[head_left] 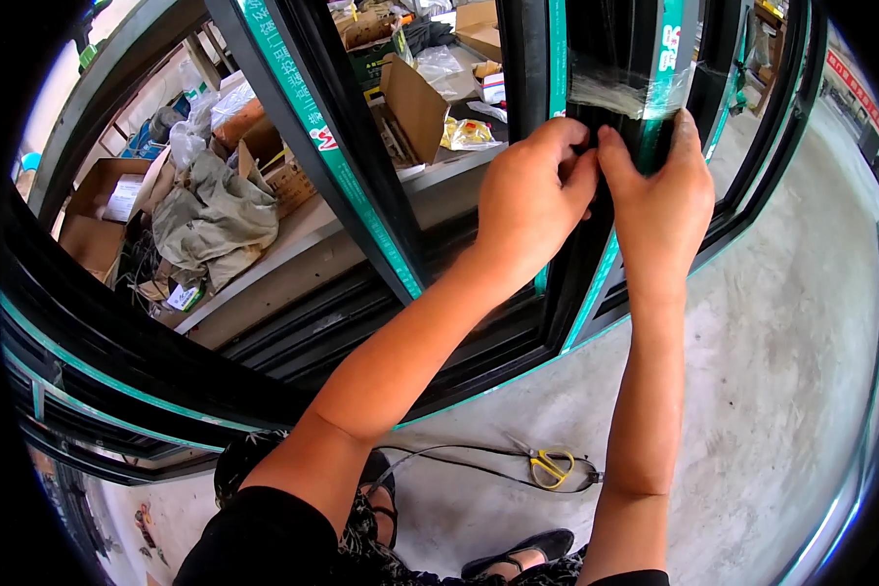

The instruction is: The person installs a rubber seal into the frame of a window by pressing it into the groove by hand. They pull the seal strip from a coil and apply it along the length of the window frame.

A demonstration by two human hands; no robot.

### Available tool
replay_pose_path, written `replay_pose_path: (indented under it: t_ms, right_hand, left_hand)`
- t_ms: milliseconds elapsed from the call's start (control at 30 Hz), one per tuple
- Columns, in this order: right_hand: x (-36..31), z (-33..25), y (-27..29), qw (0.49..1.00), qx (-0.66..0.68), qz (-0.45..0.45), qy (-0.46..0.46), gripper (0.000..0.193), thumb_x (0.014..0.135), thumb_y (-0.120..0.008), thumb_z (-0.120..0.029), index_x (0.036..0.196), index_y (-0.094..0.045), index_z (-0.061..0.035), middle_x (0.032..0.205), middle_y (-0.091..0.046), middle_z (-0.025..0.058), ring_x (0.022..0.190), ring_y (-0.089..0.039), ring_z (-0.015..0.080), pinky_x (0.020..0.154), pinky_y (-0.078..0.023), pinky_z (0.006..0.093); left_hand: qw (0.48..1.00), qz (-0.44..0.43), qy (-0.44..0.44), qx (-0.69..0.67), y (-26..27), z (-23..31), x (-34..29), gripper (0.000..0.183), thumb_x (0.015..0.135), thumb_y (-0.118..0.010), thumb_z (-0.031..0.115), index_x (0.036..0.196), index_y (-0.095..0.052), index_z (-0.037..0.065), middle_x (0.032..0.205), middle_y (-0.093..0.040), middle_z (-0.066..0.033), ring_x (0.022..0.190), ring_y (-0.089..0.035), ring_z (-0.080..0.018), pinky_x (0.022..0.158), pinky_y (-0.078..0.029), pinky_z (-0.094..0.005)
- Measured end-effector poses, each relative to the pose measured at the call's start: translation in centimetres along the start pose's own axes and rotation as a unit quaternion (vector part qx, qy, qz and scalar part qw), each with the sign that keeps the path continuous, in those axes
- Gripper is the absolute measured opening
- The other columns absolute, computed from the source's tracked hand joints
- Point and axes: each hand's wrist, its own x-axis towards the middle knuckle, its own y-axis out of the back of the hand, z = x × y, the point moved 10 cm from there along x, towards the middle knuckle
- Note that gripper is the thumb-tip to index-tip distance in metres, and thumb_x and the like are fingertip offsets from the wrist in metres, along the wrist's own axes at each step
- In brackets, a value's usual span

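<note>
Clear plastic wrap (620, 95) is wound around black frame bars that stand upright in front of me, with green printed film strips (666, 59) along them. Just below the wrap, my left hand (529, 190) has its fingers curled and pinched together; whatever lies between them is hidden. Close beside it, my right hand (662, 200) spans one black frame bar, its thumb near the left fingers and its index finger at the lower edge of the wrap.
Yellow-handled scissors (552, 469) lie on the concrete floor (752, 391) by a black strap (459, 459), near my sandals. Behind the frames, a bench holds cardboard boxes (415, 107), a grey cloth (210, 210) and plastic bags. More black frames (117, 371) extend along the left.
</note>
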Motion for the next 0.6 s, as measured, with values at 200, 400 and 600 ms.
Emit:
replay_pose_path:
  t_ms: [200, 400, 600]
  right_hand:
    - [-0.4, 2.1, -1.5, 0.975, 0.191, -0.111, -0.020, 0.054, 0.087, -0.077, -0.006, 0.133, -0.053, 0.0085, 0.108, -0.071, 0.0083, 0.099, -0.065, 0.0124, 0.081, -0.055, 0.0288]
    - [-1.0, 2.8, -1.5, 0.976, 0.182, -0.110, -0.049, 0.058, 0.087, -0.077, -0.006, 0.137, -0.051, 0.0088, 0.107, -0.071, 0.0089, 0.097, -0.065, 0.0121, 0.084, -0.053, 0.0278]
    - [-1.5, 3.1, -1.5, 0.971, 0.228, -0.066, -0.041, 0.068, 0.081, -0.082, -0.019, 0.135, -0.052, 0.0106, 0.095, -0.067, 0.0155, 0.082, -0.062, 0.0217, 0.077, -0.052, 0.0332]
  left_hand:
    - [0.999, -0.003, -0.003, 0.054, 0.4, 0.5, 0.7, 0.011, 0.095, -0.066, 0.004, 0.102, -0.065, -0.005, 0.075, -0.068, -0.0077, 0.058, -0.066, -0.0130, 0.051, -0.054, -0.0275]
    - [0.994, 0.058, -0.062, 0.074, 0.0, 0.2, 0.3, 0.008, 0.093, -0.068, 0.003, 0.097, -0.064, -0.003, 0.069, -0.066, -0.0062, 0.056, -0.063, -0.0090, 0.050, -0.053, -0.0266]
    - [0.984, 0.102, -0.116, 0.085, 0.5, 0.8, -0.3, 0.006, 0.091, -0.069, 0.001, 0.093, -0.064, -0.001, 0.066, -0.065, -0.0036, 0.053, -0.060, -0.0070, 0.048, -0.049, -0.0254]
